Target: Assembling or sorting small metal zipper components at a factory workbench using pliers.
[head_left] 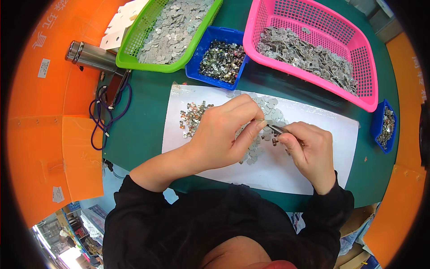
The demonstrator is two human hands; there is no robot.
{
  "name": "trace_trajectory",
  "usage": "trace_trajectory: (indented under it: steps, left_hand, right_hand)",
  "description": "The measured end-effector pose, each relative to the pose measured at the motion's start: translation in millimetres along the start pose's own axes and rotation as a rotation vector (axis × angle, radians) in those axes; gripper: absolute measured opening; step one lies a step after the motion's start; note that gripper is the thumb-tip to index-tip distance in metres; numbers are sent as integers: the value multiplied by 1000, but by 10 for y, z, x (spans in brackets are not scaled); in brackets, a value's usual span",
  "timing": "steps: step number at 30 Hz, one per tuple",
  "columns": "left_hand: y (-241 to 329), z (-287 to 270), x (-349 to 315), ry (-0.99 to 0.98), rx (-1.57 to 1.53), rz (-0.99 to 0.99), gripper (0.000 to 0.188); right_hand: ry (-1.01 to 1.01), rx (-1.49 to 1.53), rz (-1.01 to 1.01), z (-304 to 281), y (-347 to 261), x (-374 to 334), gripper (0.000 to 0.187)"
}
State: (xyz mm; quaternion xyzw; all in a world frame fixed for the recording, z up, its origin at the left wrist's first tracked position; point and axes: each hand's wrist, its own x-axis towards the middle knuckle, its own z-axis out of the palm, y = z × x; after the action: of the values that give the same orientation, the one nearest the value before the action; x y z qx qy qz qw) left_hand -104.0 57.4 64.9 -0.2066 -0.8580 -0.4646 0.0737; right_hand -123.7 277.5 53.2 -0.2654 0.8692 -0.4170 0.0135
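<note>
My left hand (pixel 226 132) is closed in a pinch on a small flat grey metal plate (pixel 269 121) over the middle of a white sheet (pixel 333 134). My right hand (pixel 311 148) grips a pair of pliers (pixel 277 129); their slim metal jaws meet the plate's edge, while the handles are mostly hidden in my palm. Whether a smaller part sits between the jaws is too small to tell. Beneath both hands lie scattered flat metal plates (pixel 271 106). A heap of small copper-and-silver bent metal clips (pixel 190 117) is left of my left hand, and several dark clips (pixel 275 141) lie under the pliers.
Behind the sheet stand a green basket (pixel 165 68) and a pink basket (pixel 309 81) of metal plates, with a blue bin (pixel 210 80) of small clips between. Another blue bin (pixel 389 145) is far right. A steel flask (pixel 92 56) and purple cord (pixel 127 105) lie left.
</note>
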Motion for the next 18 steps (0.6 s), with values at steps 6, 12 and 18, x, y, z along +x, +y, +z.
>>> trace_trajectory:
  steps: [6, 12, 18]
  left_hand:
    - [-92, 14, -23, 74, 202, 162, 12]
    - [-190, -6, -23, 75, 401, 344, 18]
    - [-234, -55, -46, 131, 474, 494, 26]
  right_hand:
    - [93, -365, -169, -54, -49, 7, 32]
    - [168, -584, -301, -100, -57, 1, 39]
    - [197, -494, -415, -120, -6, 50, 39]
